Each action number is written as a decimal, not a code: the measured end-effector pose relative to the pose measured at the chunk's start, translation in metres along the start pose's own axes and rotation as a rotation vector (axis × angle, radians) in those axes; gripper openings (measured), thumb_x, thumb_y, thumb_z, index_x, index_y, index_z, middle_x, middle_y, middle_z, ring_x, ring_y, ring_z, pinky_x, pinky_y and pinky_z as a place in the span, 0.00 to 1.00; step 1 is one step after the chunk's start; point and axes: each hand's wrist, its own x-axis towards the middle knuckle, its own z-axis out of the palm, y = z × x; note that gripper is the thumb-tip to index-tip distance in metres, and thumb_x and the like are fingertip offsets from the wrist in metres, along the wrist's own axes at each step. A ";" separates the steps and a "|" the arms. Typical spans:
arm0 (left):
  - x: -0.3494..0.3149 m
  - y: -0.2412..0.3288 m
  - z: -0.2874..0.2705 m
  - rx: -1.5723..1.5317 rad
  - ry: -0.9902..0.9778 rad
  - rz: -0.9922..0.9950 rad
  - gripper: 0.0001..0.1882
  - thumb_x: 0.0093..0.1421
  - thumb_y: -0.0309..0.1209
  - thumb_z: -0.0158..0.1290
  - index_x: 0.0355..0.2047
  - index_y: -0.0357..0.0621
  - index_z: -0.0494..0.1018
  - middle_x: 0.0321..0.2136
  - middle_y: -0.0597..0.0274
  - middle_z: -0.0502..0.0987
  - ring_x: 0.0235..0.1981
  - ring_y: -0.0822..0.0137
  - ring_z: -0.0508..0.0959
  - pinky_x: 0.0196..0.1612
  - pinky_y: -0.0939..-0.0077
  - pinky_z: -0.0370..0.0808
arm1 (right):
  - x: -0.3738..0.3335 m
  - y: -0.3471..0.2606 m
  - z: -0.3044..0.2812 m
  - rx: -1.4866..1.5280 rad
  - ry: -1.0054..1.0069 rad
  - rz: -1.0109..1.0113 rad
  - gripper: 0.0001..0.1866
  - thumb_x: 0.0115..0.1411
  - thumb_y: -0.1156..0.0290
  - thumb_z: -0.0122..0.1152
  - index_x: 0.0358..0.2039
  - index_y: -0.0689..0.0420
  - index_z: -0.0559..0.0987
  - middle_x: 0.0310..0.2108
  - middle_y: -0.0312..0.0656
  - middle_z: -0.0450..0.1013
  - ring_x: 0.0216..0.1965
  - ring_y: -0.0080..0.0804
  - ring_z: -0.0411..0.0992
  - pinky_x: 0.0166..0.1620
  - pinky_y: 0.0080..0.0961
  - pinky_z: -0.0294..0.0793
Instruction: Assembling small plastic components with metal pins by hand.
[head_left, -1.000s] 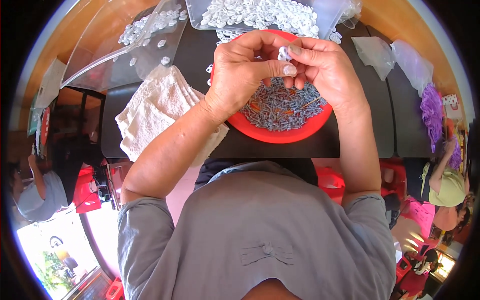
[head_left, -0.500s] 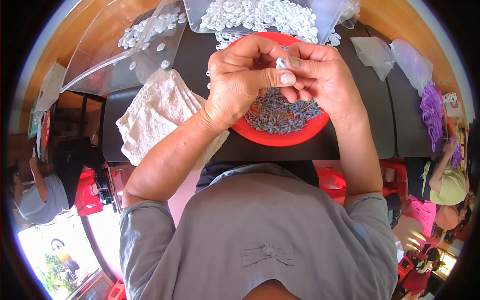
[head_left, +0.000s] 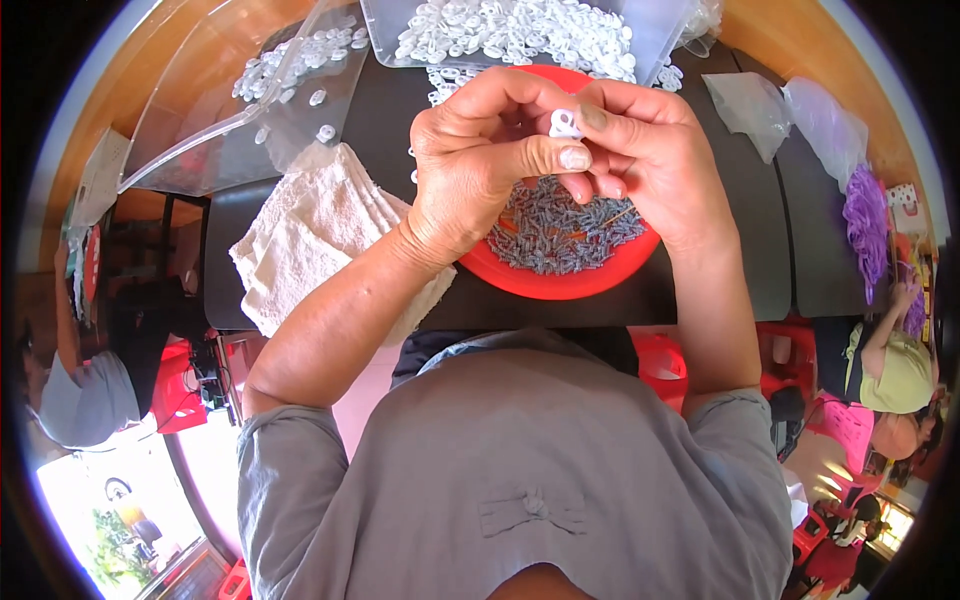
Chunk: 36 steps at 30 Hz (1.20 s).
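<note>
Between my two hands, over a red bowl, is a small white plastic piece with holes in it. My left hand pinches it from the left with thumb and fingers. My right hand grips it from the right, its thumb against the piece's edge. Fingers hide part of the piece, and whether another small part is in them I cannot tell. Many small grey parts lie in the bowl below, with a few thin orange strips among them.
A clear bin of white pieces stands behind the bowl. Left of it is a clear plastic lid or tray with more pieces. A cream cloth lies by my left forearm. Plastic bags and a purple bundle are at right. Other people sit both sides.
The white piece has turned between my fingers, so its holes now show more plainly. My hands stay nearly in place. At far left, another person's arm has risen.
</note>
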 end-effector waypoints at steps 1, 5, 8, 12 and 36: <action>0.000 0.001 0.000 0.042 -0.010 0.003 0.12 0.52 0.13 0.59 0.37 0.30 0.73 0.30 0.51 0.78 0.26 0.61 0.81 0.31 0.71 0.83 | -0.002 -0.004 0.003 0.016 0.024 0.000 0.13 0.63 0.66 0.58 0.33 0.66 0.78 0.21 0.38 0.72 0.17 0.21 0.68 0.18 0.13 0.59; 0.000 0.002 0.000 0.065 -0.029 0.033 0.13 0.52 0.14 0.59 0.38 0.31 0.73 0.30 0.53 0.78 0.28 0.63 0.81 0.32 0.72 0.82 | -0.002 -0.003 -0.004 -0.024 0.035 -0.013 0.13 0.63 0.65 0.57 0.32 0.64 0.79 0.22 0.38 0.73 0.19 0.22 0.70 0.20 0.12 0.60; 0.000 -0.003 -0.002 0.188 0.017 0.064 0.13 0.51 0.14 0.60 0.38 0.31 0.74 0.30 0.55 0.77 0.28 0.64 0.81 0.33 0.72 0.82 | -0.002 -0.003 -0.004 -0.044 0.049 -0.016 0.13 0.63 0.65 0.57 0.32 0.64 0.79 0.23 0.38 0.74 0.19 0.22 0.71 0.20 0.12 0.60; 0.000 0.001 -0.001 0.078 -0.011 0.028 0.14 0.51 0.14 0.60 0.38 0.31 0.74 0.30 0.56 0.77 0.29 0.66 0.81 0.34 0.73 0.82 | -0.002 -0.005 -0.001 -0.080 0.045 -0.008 0.12 0.63 0.66 0.58 0.31 0.63 0.79 0.23 0.38 0.74 0.19 0.21 0.71 0.20 0.12 0.59; 0.003 -0.003 -0.010 0.230 0.050 0.033 0.08 0.51 0.14 0.61 0.30 0.29 0.74 0.27 0.51 0.79 0.26 0.63 0.81 0.28 0.72 0.83 | 0.002 0.017 0.000 0.074 -0.036 -0.021 0.12 0.63 0.68 0.56 0.34 0.67 0.77 0.15 0.31 0.61 0.15 0.20 0.63 0.21 0.16 0.62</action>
